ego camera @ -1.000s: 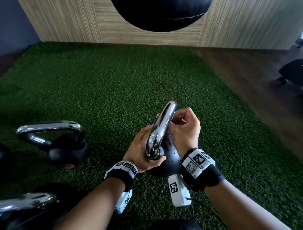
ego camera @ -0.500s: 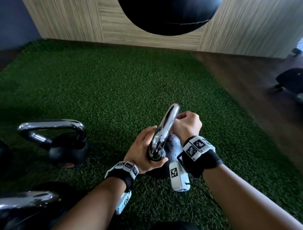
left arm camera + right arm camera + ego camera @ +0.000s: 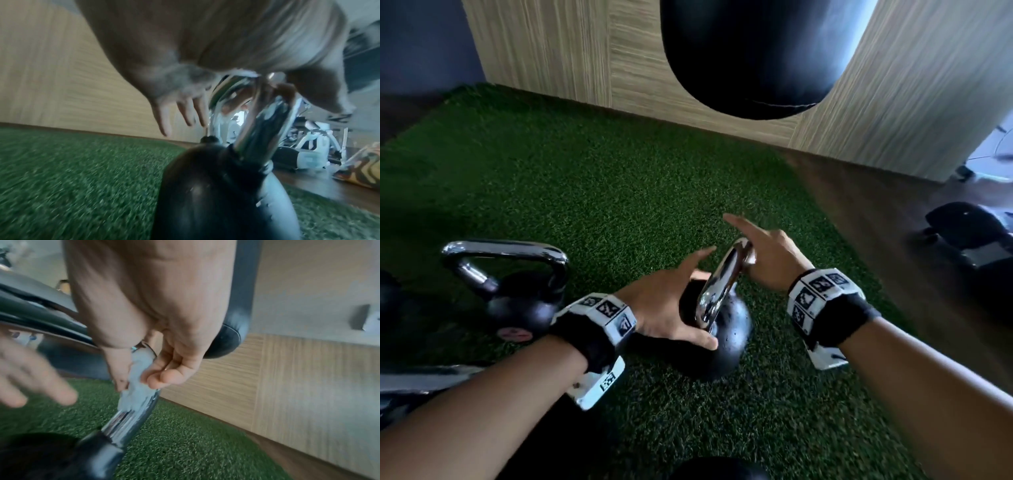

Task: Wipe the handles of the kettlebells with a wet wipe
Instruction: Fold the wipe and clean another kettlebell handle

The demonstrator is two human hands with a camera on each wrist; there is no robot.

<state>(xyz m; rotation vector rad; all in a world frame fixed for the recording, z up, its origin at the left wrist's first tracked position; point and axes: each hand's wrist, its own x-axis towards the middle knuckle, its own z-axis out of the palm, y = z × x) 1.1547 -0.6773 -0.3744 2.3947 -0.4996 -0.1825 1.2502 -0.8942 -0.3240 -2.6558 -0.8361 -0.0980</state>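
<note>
Chrome and black iron: I count three kettlebells on the green artificial turf [image 3: 619, 192], plus a black rounded shape cut off at the bottom edge of the head view that I cannot identify. The middle kettlebell [image 3: 726, 339] stands upright between my hands, with a dimpled black ball and a polished chrome handle [image 3: 719, 284] seen edge-on. A second kettlebell [image 3: 517, 301] sits to its left, and a third one [image 3: 421, 380], nearer me than that, is mostly hidden by my left forearm.

My left hand [image 3: 664, 308] is spread open, fingers straight, its thumb resting on the ball. My right hand [image 3: 156, 340] pinches a white wet wipe [image 3: 139, 382] against the handle's far upper curve, index finger pointing out straight. Both wrist views are blurred. A black punching bag [image 3: 753, 58] hangs beyond the kettlebell, against a wooden wall.
</note>
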